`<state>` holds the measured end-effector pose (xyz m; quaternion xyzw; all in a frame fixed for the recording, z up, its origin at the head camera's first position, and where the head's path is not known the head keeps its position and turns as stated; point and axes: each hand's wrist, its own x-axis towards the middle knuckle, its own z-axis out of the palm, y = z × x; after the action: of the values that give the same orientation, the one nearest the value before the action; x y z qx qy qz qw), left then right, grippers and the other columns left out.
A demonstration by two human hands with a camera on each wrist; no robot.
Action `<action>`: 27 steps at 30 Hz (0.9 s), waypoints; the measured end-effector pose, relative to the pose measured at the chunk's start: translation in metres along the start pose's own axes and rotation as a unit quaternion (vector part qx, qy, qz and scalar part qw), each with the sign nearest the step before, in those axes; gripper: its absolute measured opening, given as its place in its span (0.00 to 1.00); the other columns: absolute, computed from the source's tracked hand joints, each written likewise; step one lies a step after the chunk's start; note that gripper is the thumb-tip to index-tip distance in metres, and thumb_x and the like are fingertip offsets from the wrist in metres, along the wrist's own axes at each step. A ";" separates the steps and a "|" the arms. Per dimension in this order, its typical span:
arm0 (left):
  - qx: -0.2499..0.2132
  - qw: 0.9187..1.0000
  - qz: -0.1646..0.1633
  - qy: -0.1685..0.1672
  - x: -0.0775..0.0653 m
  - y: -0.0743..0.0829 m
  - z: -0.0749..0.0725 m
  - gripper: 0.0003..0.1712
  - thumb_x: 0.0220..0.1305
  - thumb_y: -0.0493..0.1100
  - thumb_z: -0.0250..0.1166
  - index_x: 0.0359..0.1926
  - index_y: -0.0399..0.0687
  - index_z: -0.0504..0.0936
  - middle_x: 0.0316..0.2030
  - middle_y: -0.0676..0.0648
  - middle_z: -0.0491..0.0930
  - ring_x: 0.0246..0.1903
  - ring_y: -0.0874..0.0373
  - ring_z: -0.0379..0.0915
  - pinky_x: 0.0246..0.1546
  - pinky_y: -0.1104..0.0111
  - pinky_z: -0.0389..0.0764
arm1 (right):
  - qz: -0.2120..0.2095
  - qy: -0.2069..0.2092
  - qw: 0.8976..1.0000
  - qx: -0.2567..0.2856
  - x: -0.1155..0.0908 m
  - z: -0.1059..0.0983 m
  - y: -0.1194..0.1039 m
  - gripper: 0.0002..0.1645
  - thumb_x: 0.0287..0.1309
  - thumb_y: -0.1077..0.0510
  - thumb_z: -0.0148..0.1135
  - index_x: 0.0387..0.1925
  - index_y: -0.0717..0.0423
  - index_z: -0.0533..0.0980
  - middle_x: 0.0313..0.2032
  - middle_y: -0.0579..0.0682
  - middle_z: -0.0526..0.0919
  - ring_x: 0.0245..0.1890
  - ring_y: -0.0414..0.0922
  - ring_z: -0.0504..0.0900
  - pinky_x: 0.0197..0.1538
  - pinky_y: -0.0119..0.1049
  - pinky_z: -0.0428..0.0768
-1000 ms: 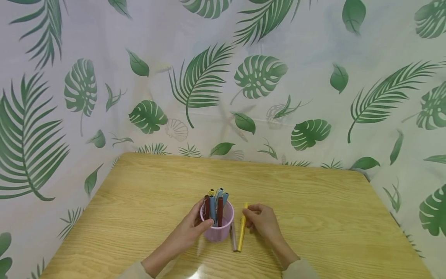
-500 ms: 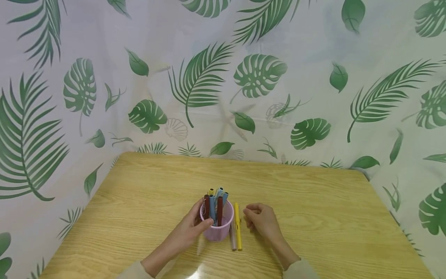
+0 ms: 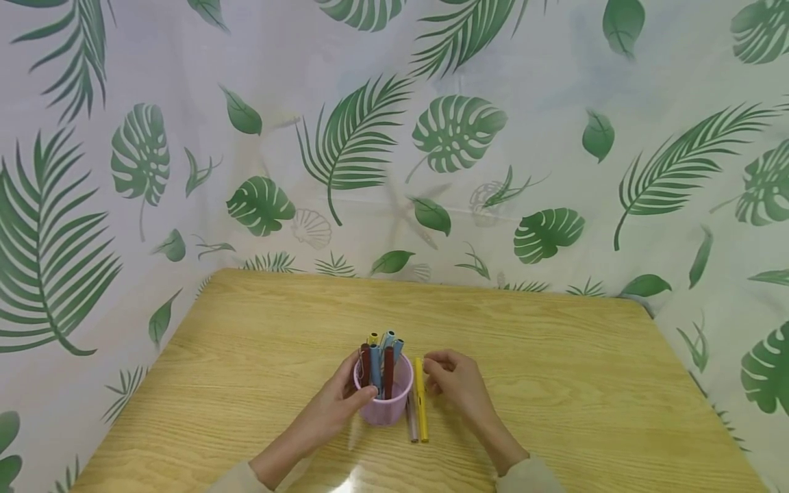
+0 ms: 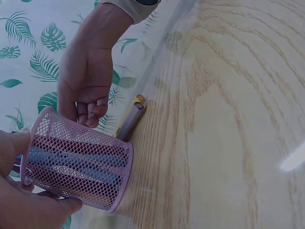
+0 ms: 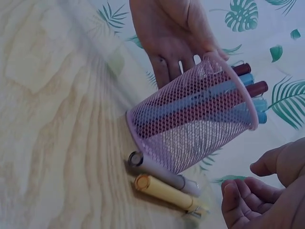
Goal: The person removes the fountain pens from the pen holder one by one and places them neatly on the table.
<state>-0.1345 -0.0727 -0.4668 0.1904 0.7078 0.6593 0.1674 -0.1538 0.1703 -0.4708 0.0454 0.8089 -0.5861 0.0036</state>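
A pink mesh pen cup (image 3: 383, 415) stands upright on the table, its wall gripped by my left hand (image 3: 333, 405) from the left, thumb at the rim. Inside it lean several pens: dark red pens (image 3: 389, 375), blue pens (image 3: 375, 363) and one yellow one. Right of the cup, a grey pen (image 5: 159, 171) and a yellow pen (image 5: 164, 193) lie side by side on the wood. My right hand (image 3: 459, 385) hovers at the far end of the yellow pen, fingers loosely bent. In the right wrist view its thumb and fingers (image 5: 248, 195) are apart with nothing between them.
The wood-grain table (image 3: 555, 376) extends around both hands. Its back and left edges meet a white sheet (image 3: 370, 61) printed with green leaves. A bright light reflection shows near the front edge.
My right hand has let go of the yellow pen, which moved left and now lies along the grey one. That hand drew right, then came back left. The left hand stays on the cup.
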 end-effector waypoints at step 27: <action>-0.001 1.000 -0.002 -0.008 -0.001 -0.001 -0.002 0.43 0.81 0.44 0.55 0.82 0.39 0.40 0.78 0.28 0.47 0.77 0.34 0.47 0.75 0.47 0.56 | -0.084 -0.049 0.995 0.022 0.008 0.029 -0.028 0.10 0.67 0.63 0.66 0.48 0.64 0.84 0.40 0.52 0.86 0.42 0.45 0.81 0.45 0.31 0.82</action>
<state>-0.1345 -0.0750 -0.4681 0.1940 0.7060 0.6584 0.1744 -0.1657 0.1345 -0.4536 -0.0513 0.7958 -0.6034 -0.0065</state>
